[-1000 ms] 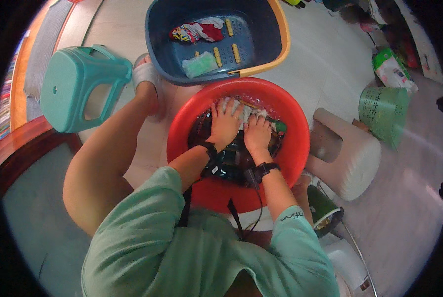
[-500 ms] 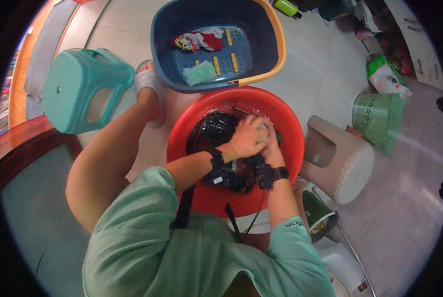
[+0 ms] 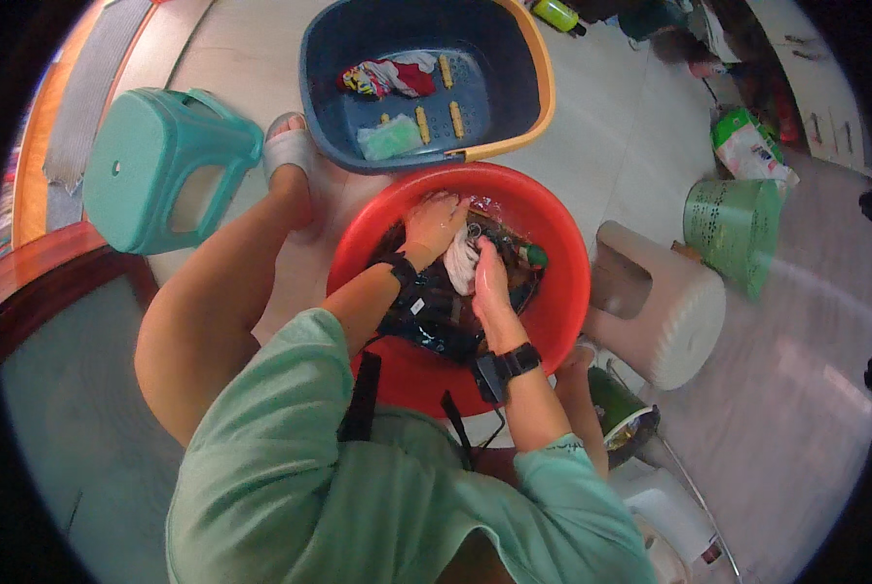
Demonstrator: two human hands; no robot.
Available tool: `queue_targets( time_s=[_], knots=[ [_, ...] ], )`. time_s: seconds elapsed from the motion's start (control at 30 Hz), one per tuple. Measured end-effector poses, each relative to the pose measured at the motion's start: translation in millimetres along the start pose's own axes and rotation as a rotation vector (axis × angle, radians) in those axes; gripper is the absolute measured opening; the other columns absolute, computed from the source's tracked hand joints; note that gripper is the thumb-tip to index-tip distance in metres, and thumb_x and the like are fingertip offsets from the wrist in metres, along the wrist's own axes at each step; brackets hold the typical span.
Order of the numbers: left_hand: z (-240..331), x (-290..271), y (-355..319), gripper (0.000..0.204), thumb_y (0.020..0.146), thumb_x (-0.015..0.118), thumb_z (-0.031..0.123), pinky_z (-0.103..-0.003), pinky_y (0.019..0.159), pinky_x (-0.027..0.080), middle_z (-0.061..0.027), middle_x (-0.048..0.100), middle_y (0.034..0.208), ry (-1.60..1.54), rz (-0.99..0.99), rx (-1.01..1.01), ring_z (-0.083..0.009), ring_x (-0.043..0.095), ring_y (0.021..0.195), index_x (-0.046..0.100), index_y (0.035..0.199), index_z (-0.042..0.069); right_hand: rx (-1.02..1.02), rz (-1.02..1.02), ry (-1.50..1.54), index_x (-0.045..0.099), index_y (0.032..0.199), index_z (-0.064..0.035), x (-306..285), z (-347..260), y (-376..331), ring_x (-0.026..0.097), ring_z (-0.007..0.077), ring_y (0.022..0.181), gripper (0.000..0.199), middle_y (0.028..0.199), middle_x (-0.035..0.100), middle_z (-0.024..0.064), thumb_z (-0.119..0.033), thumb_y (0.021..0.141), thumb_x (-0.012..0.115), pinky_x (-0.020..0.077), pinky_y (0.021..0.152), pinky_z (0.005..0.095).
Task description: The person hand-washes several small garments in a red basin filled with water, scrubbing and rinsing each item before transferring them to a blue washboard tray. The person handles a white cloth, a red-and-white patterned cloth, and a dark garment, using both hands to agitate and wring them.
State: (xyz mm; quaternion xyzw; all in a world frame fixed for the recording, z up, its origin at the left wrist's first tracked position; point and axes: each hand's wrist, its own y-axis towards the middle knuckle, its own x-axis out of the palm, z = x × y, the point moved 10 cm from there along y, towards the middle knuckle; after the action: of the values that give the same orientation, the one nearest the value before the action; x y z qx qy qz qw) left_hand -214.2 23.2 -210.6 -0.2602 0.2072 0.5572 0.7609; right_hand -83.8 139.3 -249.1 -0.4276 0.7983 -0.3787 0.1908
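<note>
Between my knees stands a round red basin [image 3: 570, 243] with a wet, dark, shiny item [image 3: 431, 316] in it, perhaps a bag; its exact kind is unclear. My left hand [image 3: 434, 229] lies on the item's far left part, fingers stretched out and holding nothing. A crumpled whitish cloth [image 3: 462, 261] hangs over the middle of the dark item, gripped at its right side by my right hand [image 3: 491, 275]. Just right of that hand a small green object [image 3: 532, 255] shows against the basin's inner wall. Black bands circle both wrists.
Beyond the basin sits a dark blue tub [image 3: 324, 107] with a yellow rim, holding a patterned cloth [image 3: 387, 78] and a green packet [image 3: 390, 138]. A teal stool [image 3: 129, 170] stands left; a beige stool [image 3: 684, 311] lies right, near a green basket [image 3: 733, 229].
My hands, together over the item before, have moved apart. The left shifted left and away from me; the right came lower and left, with the whitish cloth now plainly visible.
</note>
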Motion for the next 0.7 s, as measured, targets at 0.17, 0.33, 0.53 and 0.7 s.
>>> queue_targets(
  time_s=[0.17, 0.33, 0.53, 0.7],
  knots=[
    [-3, 10, -39, 0.051, 0.089, 0.059, 0.034, -0.054, 0.106, 0.024, -0.0116, 0.04, 0.14, 0.235, 0.074, 0.108, -0.0357, 0.034, 0.129, 0.047, 0.135, 0.015, -0.621, 0.323, -0.966, 0.056, 0.116, 0.0013, -25, -69, -12, 0.05, 0.0408, 0.105, 0.041, 0.116, 0.051, 0.0201, -0.032, 0.094, 0.05, 0.0473, 0.086, 0.0432],
    [-8, 46, -51, 0.044, 0.089, 0.057, 0.036, -0.057, 0.103, 0.028, -0.0106, 0.043, 0.14, 0.531, 0.036, 0.226, -0.0349, 0.039, 0.126, 0.054, 0.13, 0.021, -0.772, 0.245, -1.645, 0.055, 0.116, -0.0028, 6, -31, 18, 0.053, 0.0398, 0.105, 0.037, 0.117, 0.051, 0.0213, -0.027, 0.087, 0.057, 0.0536, 0.08, 0.0434],
    [-35, 101, -16, 0.034, 0.088, 0.056, 0.038, -0.051, 0.091, 0.041, -0.0082, 0.05, 0.129, 0.585, -0.243, 0.314, -0.0317, 0.046, 0.117, 0.062, 0.114, 0.018, -0.641, 0.233, -1.677, 0.056, 0.111, -0.0028, 0, -14, 70, 0.056, 0.039, 0.101, 0.032, 0.114, 0.053, 0.0209, -0.023, 0.085, 0.056, 0.0567, 0.071, 0.0445],
    [2, 66, -8, 0.023, 0.087, 0.057, 0.034, -0.051, 0.088, 0.041, -0.0086, 0.051, 0.122, 0.383, -0.15, 0.192, -0.0336, 0.047, 0.111, 0.067, 0.098, 0.016, -0.405, 0.149, -1.312, 0.057, 0.111, -0.0059, -25, -32, 71, 0.057, 0.0324, 0.107, 0.036, 0.114, 0.058, 0.0186, -0.035, 0.091, 0.055, 0.0524, 0.079, 0.0492]
  ],
)
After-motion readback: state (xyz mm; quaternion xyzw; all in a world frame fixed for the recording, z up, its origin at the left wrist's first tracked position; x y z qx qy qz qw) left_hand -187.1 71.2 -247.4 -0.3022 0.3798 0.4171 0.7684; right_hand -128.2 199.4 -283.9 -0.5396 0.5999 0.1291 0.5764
